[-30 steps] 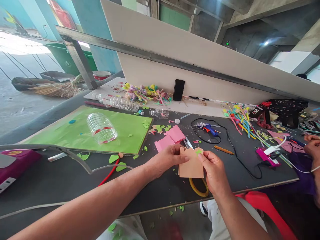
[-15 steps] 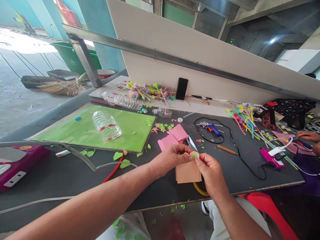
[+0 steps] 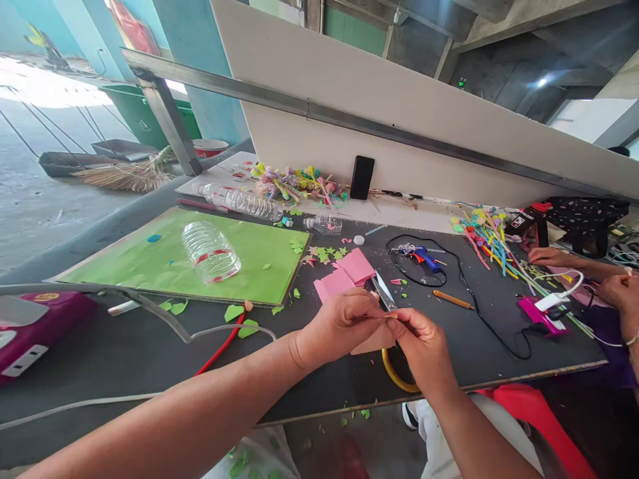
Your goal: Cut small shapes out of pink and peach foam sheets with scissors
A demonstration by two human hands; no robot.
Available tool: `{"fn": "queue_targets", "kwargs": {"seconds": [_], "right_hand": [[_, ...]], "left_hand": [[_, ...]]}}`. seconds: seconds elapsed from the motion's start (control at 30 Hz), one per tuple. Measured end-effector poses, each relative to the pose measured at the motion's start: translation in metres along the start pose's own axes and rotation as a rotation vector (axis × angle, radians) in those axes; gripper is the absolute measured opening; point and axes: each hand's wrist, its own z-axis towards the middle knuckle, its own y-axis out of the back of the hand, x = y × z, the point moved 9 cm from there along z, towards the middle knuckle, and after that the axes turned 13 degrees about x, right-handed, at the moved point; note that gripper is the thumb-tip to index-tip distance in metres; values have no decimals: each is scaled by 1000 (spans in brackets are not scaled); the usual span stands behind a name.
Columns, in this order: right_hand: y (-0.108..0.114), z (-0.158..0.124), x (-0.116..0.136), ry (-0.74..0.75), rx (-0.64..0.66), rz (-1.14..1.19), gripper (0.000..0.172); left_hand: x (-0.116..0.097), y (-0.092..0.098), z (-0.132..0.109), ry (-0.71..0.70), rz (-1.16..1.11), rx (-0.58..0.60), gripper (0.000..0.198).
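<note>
Paper (image 3: 388, 316), a small peach-coloured piece, is sitting nearly edge-on between my fingertips. My left hand (image 3: 344, 322) is pinching it from the left, my right hand (image 3: 422, 332) from the right. Its flat face and the green bit on it are no longer showing as they were half a second ago; I'm probably folding or creasing it, judging by the tight pinch. Both thumbs and forefingers are almost meeting, wrists angling inward. Peach sheets (image 3: 373, 342) are showing just below my hands; can't tell whether I'm gripping those too. Scissors (image 3: 385, 293) are lying right behind and beneath, pink paper (image 3: 358, 265) just beyond my left hand. Farther right, a glue gun (image 3: 425, 259) is lying beyond an orange stick (image 3: 452, 299). At far right, a co-worker's hands (image 3: 619, 293) are now reaching over the table.
</note>
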Motion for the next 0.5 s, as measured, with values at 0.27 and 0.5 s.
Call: {"fn": "queue_targets", "kwargs": {"seconds": [0.27,0.5], "right_hand": [[8,-6,18,168,-24,-182,10],[6,-6,12,50,-51,-101,8]], "left_hand": [[-27,-1,-3,-131,136,60,11],[33,-5,-7,387,-393,-31,22]]}}
